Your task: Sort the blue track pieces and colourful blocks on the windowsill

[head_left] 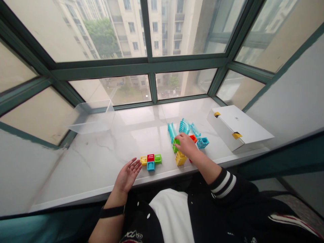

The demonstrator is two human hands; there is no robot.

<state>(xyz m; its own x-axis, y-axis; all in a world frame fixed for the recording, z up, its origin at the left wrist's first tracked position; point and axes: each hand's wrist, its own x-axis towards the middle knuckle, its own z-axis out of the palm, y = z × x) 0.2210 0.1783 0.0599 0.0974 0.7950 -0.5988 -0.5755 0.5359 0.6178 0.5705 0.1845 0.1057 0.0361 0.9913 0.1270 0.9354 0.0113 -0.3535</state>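
My left hand (128,174) rests open on the marble sill, palm up, fingers spread, just left of a small flat cluster of joined blocks (151,160): yellow, red, green and blue. My right hand (186,145) is curled over a loose pile of toy pieces, its fingers closed on a green block (176,145). Around that hand lie a yellow block (180,158), an orange block (193,138), a blue cube (203,142) and several teal curved track pieces (184,127).
A clear plastic bin (92,117) stands at the back left of the sill. A white cardboard box (236,128) lies at the right. Window frames (149,64) rise behind the sill. The sill's front edge (101,193) runs just before my body.
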